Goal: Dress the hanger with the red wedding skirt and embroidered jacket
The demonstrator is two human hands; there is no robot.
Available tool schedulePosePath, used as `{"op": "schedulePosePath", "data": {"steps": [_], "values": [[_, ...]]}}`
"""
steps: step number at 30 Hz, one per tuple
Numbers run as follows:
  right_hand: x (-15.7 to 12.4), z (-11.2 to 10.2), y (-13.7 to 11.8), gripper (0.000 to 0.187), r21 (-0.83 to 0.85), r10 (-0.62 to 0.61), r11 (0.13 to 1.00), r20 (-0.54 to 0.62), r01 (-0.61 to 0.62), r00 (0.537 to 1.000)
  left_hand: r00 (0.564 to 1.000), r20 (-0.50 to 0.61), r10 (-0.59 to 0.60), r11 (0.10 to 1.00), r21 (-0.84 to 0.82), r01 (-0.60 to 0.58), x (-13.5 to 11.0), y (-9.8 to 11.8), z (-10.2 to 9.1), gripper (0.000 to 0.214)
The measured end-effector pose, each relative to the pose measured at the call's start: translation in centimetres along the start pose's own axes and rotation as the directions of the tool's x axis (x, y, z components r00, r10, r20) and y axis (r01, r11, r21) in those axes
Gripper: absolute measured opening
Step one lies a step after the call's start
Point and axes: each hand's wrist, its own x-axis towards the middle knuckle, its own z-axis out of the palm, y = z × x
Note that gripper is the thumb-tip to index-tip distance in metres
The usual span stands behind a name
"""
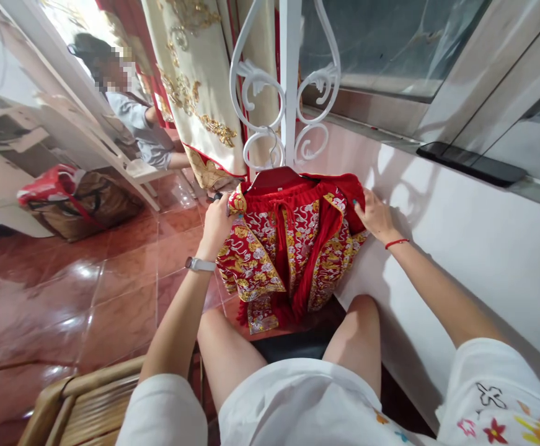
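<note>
A red garment (255, 257) with gold and silver embroidery hangs in front of me on a dark red hanger (276, 178). The hanger's wire hook catches on a white scrolled metal rack (289, 80). A gathered red band with a tied cord runs across the garment's upper middle. My left hand (217, 224) is closed on its left upper edge; a small dark object shows by the fingers, too little of it to name. On the other side, my right hand (376, 217) pinches the red cloth at the right upper edge, holding it spread outward.
Cream cloth with gold embroidery (199, 80) hangs behind the rack. At the far left a person (134, 118) sits by a brown bag (88, 210). A black phone-like object (472, 163) lies on the right ledge. A bamboo seat (97, 409) stands at lower left.
</note>
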Motion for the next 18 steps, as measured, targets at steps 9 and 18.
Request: {"op": "schedulePosePath", "data": {"steps": [9, 18], "values": [[1.4, -1.2, -4.6, 0.047, 0.286, 0.044, 0.958, -0.219, 0.021, 0.975, 0.991, -0.116, -0.065, 0.987, 0.141, 0.081, -1.2, 1.6, 1.8, 0.045], [-4.7, 5.6, -5.6, 0.065, 0.132, 0.012, 0.991, 0.145, -0.031, 0.989, 0.972, -0.219, -0.085, 0.987, 0.113, 0.112, -2.2, 1.7, 2.5, 0.068]]}}
